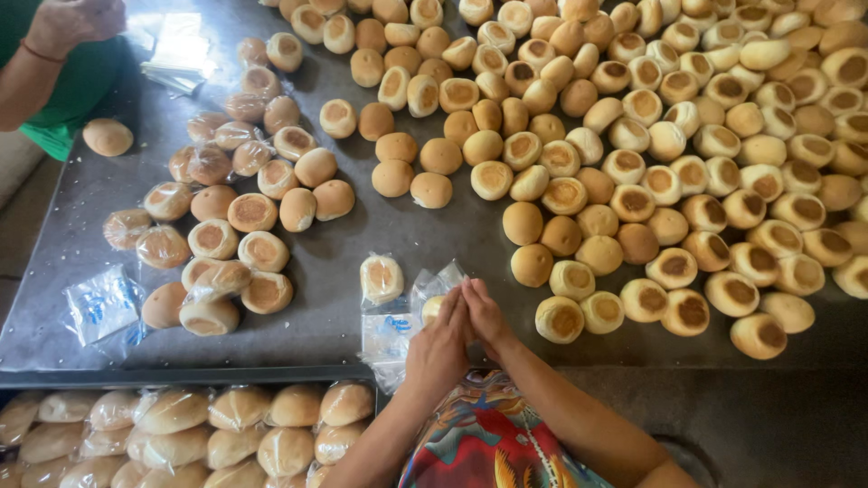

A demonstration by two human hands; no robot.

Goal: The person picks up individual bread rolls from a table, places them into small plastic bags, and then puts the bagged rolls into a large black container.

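Together, left hand (438, 348) and right hand (486, 314) pinch one clear bag (434, 287) — bun (432, 308) inside — on the grey table (380, 221).

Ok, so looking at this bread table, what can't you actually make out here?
- Head view: the bun in the clear bag is mostly hidden behind the left hand and right hand.
- The bag's opening is covered by the fingers.
- The big bun pile is cut off by the top and right edges.
- The bagged buns in the crate run off the bottom edge.
- The other person is cropped top left.
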